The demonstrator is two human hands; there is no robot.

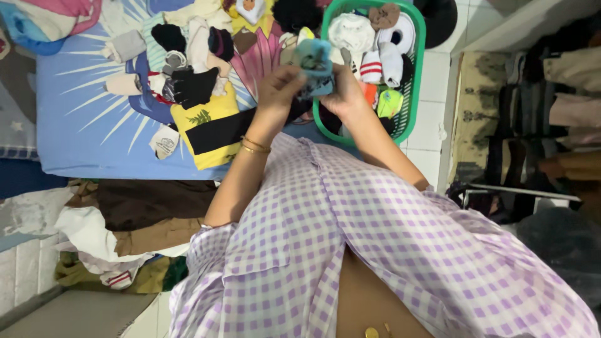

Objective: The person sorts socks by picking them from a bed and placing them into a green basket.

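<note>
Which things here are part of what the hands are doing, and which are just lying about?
In hand: left hand, right hand, blue sock, green basket, loose socks.
Lying about: yellow garment, brown clothes, hanging clothes.

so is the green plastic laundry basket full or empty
Mostly full: the green plastic laundry basket holds rolled socks, white, striped and neon, piled near its rim.

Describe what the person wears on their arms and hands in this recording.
Both arms are bare from above the elbow down. The short sleeves belong to a loose shirt checked in lilac and white. The left wrist carries thin gold-coloured bangles. The left hand and the right hand wear no gloves; no rings can be made out.
</note>
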